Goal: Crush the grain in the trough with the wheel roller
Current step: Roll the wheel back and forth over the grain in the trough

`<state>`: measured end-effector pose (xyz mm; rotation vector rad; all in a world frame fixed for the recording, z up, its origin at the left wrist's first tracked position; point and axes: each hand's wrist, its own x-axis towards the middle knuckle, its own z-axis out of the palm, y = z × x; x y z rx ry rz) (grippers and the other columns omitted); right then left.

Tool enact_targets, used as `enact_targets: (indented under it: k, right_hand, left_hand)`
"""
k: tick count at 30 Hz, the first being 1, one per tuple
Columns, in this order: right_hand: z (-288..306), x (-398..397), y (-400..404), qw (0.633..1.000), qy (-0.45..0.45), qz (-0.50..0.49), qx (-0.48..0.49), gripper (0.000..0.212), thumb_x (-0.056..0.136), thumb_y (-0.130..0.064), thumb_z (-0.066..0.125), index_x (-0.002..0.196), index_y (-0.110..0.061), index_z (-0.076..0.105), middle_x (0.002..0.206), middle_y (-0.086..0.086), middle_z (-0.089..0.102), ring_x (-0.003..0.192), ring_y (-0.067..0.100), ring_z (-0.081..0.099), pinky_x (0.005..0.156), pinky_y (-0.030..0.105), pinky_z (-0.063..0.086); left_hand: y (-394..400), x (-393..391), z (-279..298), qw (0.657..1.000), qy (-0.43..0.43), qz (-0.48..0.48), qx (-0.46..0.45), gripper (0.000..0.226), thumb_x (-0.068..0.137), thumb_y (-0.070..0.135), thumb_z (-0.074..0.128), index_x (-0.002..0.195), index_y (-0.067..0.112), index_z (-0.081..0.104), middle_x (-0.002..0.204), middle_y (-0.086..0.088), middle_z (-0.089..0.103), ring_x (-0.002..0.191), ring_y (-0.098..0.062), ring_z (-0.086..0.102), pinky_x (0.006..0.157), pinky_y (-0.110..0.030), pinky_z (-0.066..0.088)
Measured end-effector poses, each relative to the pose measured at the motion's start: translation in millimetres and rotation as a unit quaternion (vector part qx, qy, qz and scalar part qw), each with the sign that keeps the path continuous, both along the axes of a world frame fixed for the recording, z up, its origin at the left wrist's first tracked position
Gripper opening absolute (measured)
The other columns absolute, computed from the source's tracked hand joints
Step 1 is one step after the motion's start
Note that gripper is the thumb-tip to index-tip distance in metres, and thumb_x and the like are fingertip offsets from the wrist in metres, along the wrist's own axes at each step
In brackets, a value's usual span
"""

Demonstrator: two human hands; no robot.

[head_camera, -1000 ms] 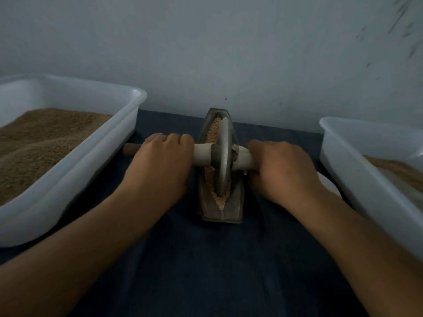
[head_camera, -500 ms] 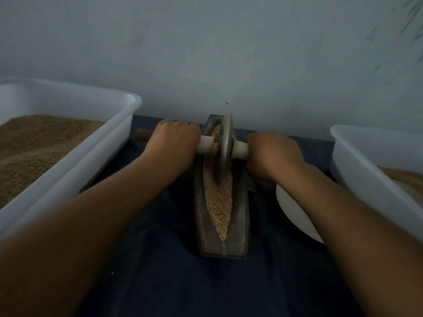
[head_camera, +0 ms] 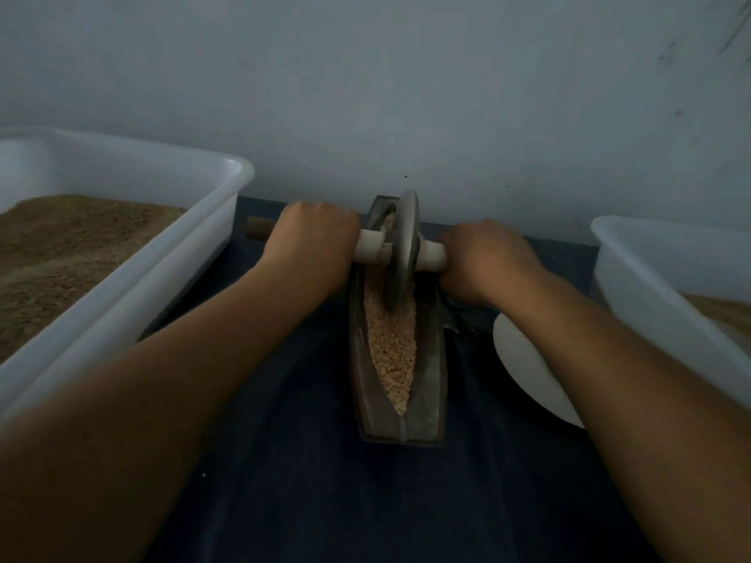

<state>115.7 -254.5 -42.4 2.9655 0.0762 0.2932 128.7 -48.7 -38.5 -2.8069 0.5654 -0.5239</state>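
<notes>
A narrow dark metal trough (head_camera: pixel 430 384) lies lengthwise on the dark cloth, with tan grain (head_camera: pixel 391 347) filling its groove. The metal wheel roller (head_camera: pixel 404 245) stands upright in the groove near the trough's far end. Its pale axle handle sticks out on both sides. My left hand (head_camera: pixel 313 245) grips the left part of the handle. My right hand (head_camera: pixel 483 262) grips the right part. Both arms are stretched forward. The grain under the wheel is hidden.
A large white tub (head_camera: pixel 122 262) of brown grain stands on the left. Another white tub (head_camera: pixel 650 286) with grain is on the right. A white plate (head_camera: pixel 524 371) lies beside the trough, partly under my right forearm. A pale wall rises just behind the trough.
Both hands have pushed the wheel from the trough's middle to its far end. The grain in the near half of the groove now shows.
</notes>
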Motion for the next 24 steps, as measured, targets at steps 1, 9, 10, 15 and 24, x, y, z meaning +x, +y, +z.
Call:
enact_targets:
  k: [1,9,10,15,24]
  right_hand:
    - [-2,-6,0,1.000,0.000,-0.001,0.011,0.019,0.078,-0.032,0.066,0.095,-0.024,0.065,0.095,0.004,0.066,0.069,0.022,0.049,0.054,0.025,0.030]
    - [-13,-70,5,0.995,-0.083,0.052,0.031,0.018,0.081,-0.035,0.063,0.090,-0.024,0.052,0.083,0.000,0.063,0.074,0.027,0.057,0.061,0.032,0.029]
    - [-13,-76,6,0.994,-0.090,0.057,0.030,0.019,0.082,-0.034,0.063,0.087,-0.024,0.048,0.080,-0.001,0.062,0.069,0.026,0.053,0.062,0.033,0.028]
    - [-12,-98,11,0.992,-0.105,0.067,0.032,0.021,0.083,-0.034,0.063,0.087,-0.026,0.044,0.080,-0.002,0.061,0.070,0.023,0.054,0.062,0.033,0.029]
    - [-10,-82,12,0.989,-0.127,0.076,-0.010,0.019,0.084,-0.033,0.063,0.094,-0.019,0.054,0.081,0.001,0.063,0.074,0.027,0.058,0.063,0.033,0.026]
  left_hand:
    - [0,-6,-1,1.000,-0.015,-0.005,-0.001,0.020,0.090,0.026,0.063,0.107,0.017,0.056,0.100,-0.004,0.065,0.091,-0.023,0.062,0.076,-0.033,0.041]
    - [10,-59,-8,0.999,-0.033,-0.026,-0.026,0.024,0.089,0.026,0.062,0.108,0.019,0.050,0.103,0.000,0.062,0.092,-0.018,0.060,0.107,-0.035,0.036]
    - [12,-67,-9,0.998,-0.037,-0.028,-0.030,0.024,0.089,0.026,0.062,0.109,0.020,0.050,0.103,0.000,0.062,0.092,-0.017,0.060,0.106,-0.034,0.035]
    - [18,-93,-8,0.996,-0.055,-0.032,-0.058,0.025,0.087,0.022,0.062,0.109,0.021,0.051,0.105,0.002,0.063,0.096,-0.018,0.059,0.113,-0.034,0.026]
    - [20,-74,-9,0.999,-0.021,-0.028,-0.038,0.025,0.088,0.021,0.062,0.110,0.020,0.050,0.108,0.000,0.064,0.096,-0.017,0.059,0.106,-0.030,0.032]
